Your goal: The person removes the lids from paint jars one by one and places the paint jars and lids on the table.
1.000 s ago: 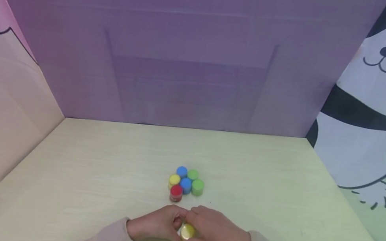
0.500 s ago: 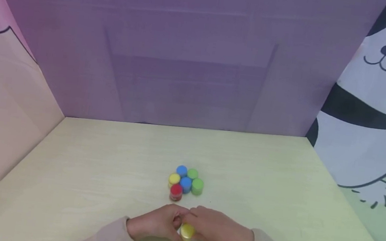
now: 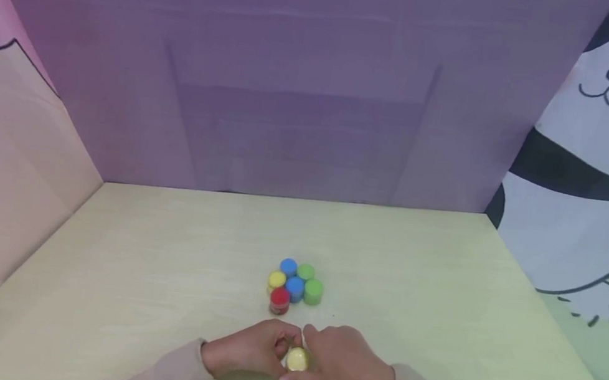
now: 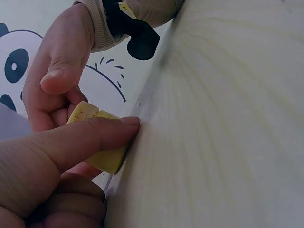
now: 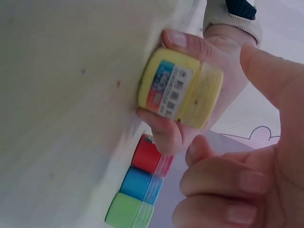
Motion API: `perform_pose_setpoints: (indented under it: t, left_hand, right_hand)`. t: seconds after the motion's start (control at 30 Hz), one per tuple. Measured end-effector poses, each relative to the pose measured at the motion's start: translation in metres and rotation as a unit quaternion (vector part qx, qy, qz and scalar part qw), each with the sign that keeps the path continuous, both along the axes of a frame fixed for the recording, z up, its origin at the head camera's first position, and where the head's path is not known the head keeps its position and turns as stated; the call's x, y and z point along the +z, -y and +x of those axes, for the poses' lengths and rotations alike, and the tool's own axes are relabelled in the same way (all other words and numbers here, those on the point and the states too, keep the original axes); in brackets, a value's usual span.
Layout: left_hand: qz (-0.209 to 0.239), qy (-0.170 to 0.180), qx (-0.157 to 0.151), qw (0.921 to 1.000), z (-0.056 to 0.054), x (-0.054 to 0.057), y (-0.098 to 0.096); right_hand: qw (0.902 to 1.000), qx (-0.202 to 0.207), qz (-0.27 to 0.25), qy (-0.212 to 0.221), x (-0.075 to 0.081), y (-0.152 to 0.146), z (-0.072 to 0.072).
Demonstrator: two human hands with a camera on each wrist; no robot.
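In the head view, the left hand (image 3: 249, 352) pinches a yellow jar (image 3: 297, 360) just in front of the right hand (image 3: 349, 367), low at the table (image 3: 150, 260). In the left wrist view, its thumb lies across the jar's side; a slackening pinch could let it slip. In the right wrist view, the right hand's thumb and fingers stand apart, clear of the jar; a sideways knock could tip it.

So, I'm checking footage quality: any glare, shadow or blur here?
Head: pale glare on the yellow jar, soft shadows on the table near it; left wrist: dim, table grain soft; right wrist: table darkened at upper left, jar's label fairly sharp.
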State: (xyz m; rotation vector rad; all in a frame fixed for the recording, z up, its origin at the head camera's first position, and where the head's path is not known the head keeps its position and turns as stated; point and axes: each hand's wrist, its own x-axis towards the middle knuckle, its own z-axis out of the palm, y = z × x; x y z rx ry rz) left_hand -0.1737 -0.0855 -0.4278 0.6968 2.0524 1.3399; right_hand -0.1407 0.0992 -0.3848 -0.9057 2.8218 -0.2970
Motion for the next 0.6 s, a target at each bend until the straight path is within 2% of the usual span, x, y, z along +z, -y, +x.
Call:
perform_pose_setpoints:
  t: [0.23,0.4,0.6]
  left_hand:
    - [-0.005,0.005,0.005,1.0000,0.0005,0.0000,0.0001]
    - [-0.008,0.000,0.007,0.9999,0.0000,0.0011,-0.0008]
    - [-0.018,0.010,0.010,0.9997,-0.0013,0.0022,-0.0013]
  right_hand:
    - [0.9996,0.002,-0.007,0.026,0.0000,0.0017,0.0008]
    - [0.9995,0.003,-0.015,0.028,0.0003,0.0002,-0.0013]
    - [0.9987,0.009,-0.032,0.040,0.0000,-0.0010,-0.0023]
